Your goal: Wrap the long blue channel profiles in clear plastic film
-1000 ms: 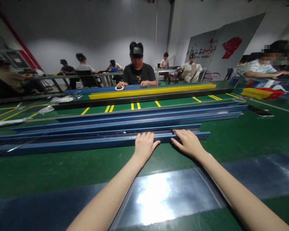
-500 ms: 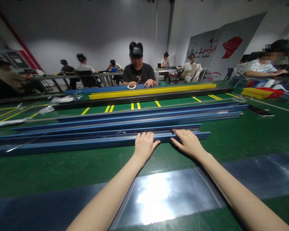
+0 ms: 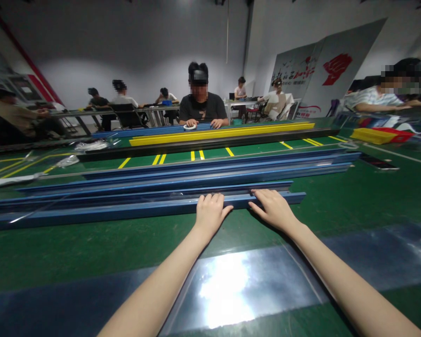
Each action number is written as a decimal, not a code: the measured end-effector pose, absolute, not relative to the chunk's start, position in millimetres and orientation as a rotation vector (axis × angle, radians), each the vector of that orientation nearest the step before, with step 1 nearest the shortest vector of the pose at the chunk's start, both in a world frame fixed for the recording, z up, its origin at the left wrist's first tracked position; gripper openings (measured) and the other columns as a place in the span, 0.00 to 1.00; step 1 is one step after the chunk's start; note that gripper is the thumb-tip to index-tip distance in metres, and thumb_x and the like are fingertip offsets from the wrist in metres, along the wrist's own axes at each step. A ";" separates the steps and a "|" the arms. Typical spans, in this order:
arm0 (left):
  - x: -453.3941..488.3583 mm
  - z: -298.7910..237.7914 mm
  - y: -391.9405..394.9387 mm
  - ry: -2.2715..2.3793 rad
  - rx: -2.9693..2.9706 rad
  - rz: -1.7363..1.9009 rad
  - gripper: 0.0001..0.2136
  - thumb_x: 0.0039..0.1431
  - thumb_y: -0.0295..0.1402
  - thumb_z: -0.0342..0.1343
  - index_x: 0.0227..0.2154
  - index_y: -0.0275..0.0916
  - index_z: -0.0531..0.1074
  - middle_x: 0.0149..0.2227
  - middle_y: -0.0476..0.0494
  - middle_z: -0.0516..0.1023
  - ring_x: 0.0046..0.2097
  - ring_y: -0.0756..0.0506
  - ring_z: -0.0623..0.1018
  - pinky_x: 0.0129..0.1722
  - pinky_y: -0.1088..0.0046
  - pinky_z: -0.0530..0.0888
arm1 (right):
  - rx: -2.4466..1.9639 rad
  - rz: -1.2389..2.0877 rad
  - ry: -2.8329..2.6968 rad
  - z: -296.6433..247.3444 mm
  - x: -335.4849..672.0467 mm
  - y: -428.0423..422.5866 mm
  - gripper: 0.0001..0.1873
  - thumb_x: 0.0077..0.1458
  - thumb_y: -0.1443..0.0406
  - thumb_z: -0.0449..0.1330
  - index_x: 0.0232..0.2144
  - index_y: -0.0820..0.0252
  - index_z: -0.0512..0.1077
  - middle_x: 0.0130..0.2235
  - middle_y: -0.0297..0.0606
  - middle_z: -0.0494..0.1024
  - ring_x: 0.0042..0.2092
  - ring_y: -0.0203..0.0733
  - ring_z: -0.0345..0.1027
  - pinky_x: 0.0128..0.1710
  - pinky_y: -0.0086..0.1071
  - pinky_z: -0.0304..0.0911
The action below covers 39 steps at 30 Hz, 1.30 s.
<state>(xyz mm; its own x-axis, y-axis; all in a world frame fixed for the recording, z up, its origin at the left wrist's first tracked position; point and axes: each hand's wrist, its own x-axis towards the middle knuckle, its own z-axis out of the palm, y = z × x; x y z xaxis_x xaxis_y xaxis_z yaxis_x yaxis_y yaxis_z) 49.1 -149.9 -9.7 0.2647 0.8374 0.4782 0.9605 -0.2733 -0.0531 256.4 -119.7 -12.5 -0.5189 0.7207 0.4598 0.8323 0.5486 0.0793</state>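
Note:
Both my hands rest on the nearest long blue rail [image 3: 126,211], which lies left to right across the green table [image 3: 91,248]. My left hand [image 3: 209,213] has its fingers curled over the rail's top edge. My right hand [image 3: 272,207] lies a little to the right, fingers stretched flat on the same rail near its right end. Several more blue rails [image 3: 214,173] lie parallel just behind it.
A clear plastic sheet [image 3: 231,285] lies under my forearms. Farther back lie a black rail [image 3: 203,146] and a yellow rail [image 3: 224,134]. A person in a dark shirt [image 3: 200,105] sits opposite with a tape roll [image 3: 189,126]. Other people sit at tables behind and at right.
My hands have stayed put on the blue rail. The person opposite has shifted both hands and the tape roll slightly to the right.

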 end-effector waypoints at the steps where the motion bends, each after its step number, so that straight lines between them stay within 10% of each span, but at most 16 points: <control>1: 48.9 -10.0 -150.0 -1.636 -2.205 -0.520 0.14 0.55 0.45 0.49 0.34 0.38 0.68 0.35 0.42 0.75 0.37 0.43 0.71 0.36 0.67 0.59 | -1.270 -0.409 -2.413 -12.4 256.3 -119.9 0.19 0.57 0.58 0.45 0.43 0.64 0.66 0.44 0.46 0.73 0.46 0.46 0.64 0.42 0.36 0.55; 39: 48.7 -10.4 -148.6 -1.673 -2.122 -0.534 0.18 0.52 0.49 0.50 0.32 0.37 0.66 0.27 0.45 0.73 0.33 0.44 0.71 0.33 0.69 0.58 | -1.255 -0.135 -2.303 -16.5 255.2 -118.5 0.11 0.55 0.60 0.51 0.38 0.60 0.65 0.40 0.41 0.73 0.43 0.44 0.63 0.40 0.36 0.53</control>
